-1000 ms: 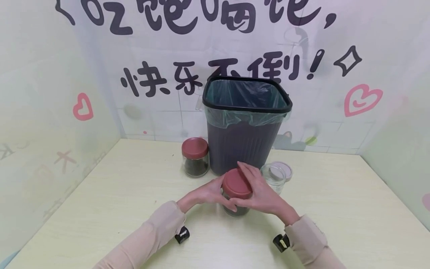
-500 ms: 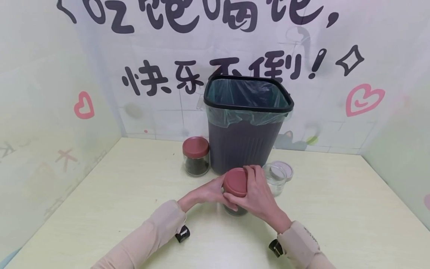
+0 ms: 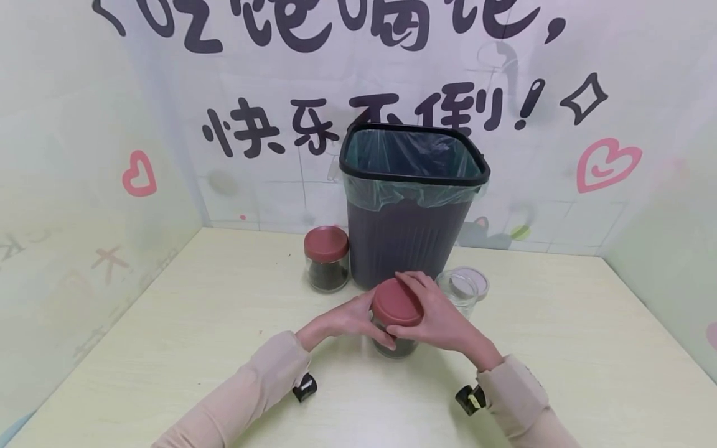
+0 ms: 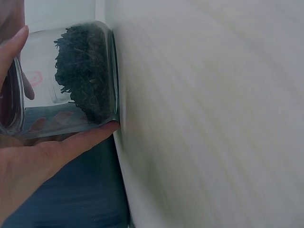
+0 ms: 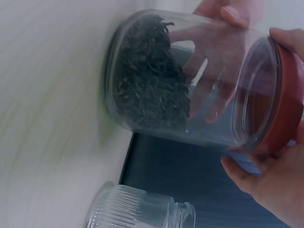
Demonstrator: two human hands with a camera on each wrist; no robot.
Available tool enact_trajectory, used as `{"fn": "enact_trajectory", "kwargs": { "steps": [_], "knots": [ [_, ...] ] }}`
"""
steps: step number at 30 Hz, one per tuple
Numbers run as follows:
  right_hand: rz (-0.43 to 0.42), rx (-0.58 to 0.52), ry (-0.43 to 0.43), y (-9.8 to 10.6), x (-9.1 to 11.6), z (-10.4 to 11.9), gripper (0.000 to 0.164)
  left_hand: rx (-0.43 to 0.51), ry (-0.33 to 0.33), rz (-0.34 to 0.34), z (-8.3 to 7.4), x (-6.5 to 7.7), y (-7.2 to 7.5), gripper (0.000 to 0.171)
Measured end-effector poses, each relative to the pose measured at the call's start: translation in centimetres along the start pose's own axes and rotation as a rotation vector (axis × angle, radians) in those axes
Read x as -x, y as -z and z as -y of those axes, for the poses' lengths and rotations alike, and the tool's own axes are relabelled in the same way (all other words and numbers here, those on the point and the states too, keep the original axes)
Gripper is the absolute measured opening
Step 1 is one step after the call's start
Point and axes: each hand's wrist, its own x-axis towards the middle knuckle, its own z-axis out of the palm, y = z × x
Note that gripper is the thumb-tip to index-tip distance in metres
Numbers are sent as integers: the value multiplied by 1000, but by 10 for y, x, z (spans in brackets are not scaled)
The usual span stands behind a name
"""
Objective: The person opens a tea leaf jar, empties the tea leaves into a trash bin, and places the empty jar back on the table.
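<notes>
A clear glass jar (image 5: 152,71) stands on the table, partly filled with dark, dry shreds like loose tea leaves (image 4: 85,71). On its top sits a red lid (image 3: 395,301). My left hand (image 3: 351,318) grips the jar's body from the left, its thumb across the front. In the left wrist view, a finger runs along the glass down to the base. Around the lid's right side, my right hand (image 3: 444,318) grips the rim with thumb in front and fingers over the far edge. The right wrist view shows the lid seated at the jar's mouth.
Behind the hands stands a dark bin (image 3: 400,239) with a green liner. Left of it is another red-lidded jar (image 3: 327,261) with dark contents. To the right are an open glass jar (image 5: 142,209) and a pale lid (image 3: 480,283). Printed cloth walls enclose the table (image 3: 196,348).
My right hand turned round the lid toward the right half a second ago, then turned back to its earlier spread grip. The left hand and jar stayed in place.
</notes>
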Motion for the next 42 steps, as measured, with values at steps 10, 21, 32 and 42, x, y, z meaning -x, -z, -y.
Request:
{"fn": "enact_trajectory", "kwargs": {
  "steps": [10, 21, 32, 42],
  "knots": [
    [24, -45, -16, 0, 3, 0, 89, -14, 0, 0, 1, -1, 0, 91],
    [-273, 114, -63, -24, 7, 5, 88, -29, -1, -9, 2, 0, 0, 88],
    [-103, -73, -23, -10, 3, -4, 78, -12, 13, -9, 3, 0, 0, 88],
    [-20, -135, -95, -6, 5, -4, 92, -15, -10, 3, 2, 0, 1, 92]
  ]
}}
